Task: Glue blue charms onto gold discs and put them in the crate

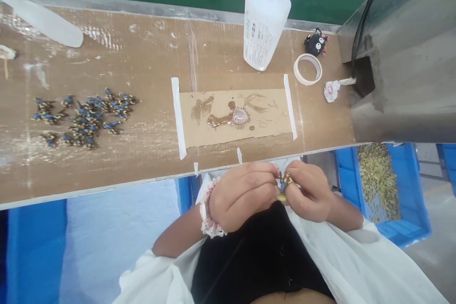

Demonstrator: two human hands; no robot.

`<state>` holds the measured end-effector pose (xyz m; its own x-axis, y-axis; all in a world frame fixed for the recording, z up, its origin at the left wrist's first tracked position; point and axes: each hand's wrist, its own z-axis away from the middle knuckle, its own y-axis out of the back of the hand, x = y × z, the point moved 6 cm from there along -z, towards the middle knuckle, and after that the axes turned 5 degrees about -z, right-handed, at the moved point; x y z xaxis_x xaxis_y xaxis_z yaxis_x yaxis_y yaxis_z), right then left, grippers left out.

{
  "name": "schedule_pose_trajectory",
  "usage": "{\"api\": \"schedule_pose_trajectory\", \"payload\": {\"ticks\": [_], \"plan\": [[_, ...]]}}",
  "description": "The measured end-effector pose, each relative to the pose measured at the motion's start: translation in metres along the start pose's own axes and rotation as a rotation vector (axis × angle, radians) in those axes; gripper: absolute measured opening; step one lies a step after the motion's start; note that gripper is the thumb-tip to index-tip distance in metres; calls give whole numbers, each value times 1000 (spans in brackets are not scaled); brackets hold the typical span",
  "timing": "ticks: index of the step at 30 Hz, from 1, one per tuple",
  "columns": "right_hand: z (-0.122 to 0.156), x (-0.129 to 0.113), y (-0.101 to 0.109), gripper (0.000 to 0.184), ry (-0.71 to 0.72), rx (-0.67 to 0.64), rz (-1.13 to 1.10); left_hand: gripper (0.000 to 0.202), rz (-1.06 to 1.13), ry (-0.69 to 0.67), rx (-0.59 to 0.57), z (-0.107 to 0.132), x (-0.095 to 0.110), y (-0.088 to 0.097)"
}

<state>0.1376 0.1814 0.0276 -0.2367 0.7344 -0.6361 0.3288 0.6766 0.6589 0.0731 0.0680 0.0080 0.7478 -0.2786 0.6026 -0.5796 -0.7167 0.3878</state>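
Observation:
Both my hands meet just below the near edge of the cardboard-covered bench (142,161). My left hand (240,194), with a white frilly band at the wrist, is curled and pinches a small blue and yellow piece (284,183). My right hand (309,192) is also closed on the same piece from the other side. A pile of several similar small blue and brown pieces (83,118) lies on the bench to the far left. A taped-down cardboard patch (235,116) smeared with brown glue and a small puddle sits straight ahead of my hands.
A white squeeze bottle with a blue cap (265,19) stands behind the patch. A roll of tape (308,69), a small black toy figure (316,43) and a crumpled tissue (331,90) lie to the right. A blue bin of yellowish bits (383,185) sits under a metal chute (406,57).

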Motion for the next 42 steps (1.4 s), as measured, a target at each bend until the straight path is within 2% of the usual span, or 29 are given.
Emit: {"api": "schedule_pose_trajectory", "payload": {"ticks": [5,11,15,19,24,27,32,42], "plan": [[3,1,-1,24,-57,19,-51,9,5,5,-16,-2,-1,-1],[9,1,1,23,-115,110,-103,9,11,12,-23,-2,0,-3],[10,1,0,23,-131,109,-127,8,49,11,-47,-3,1,-4],[10,0,3,23,-124,140,-147,7,84,16,-21,-4,0,-4],[9,1,3,24,-103,87,-166,9,104,-32,2,-5,-1,-5],[7,0,5,24,-79,107,-164,9,103,-44,8,-5,0,-5],[6,0,5,25,-60,99,-166,8,102,-8,-2,-5,1,-4],[10,1,5,28,-57,97,-157,6,120,-20,-20,-7,0,-5]]}}
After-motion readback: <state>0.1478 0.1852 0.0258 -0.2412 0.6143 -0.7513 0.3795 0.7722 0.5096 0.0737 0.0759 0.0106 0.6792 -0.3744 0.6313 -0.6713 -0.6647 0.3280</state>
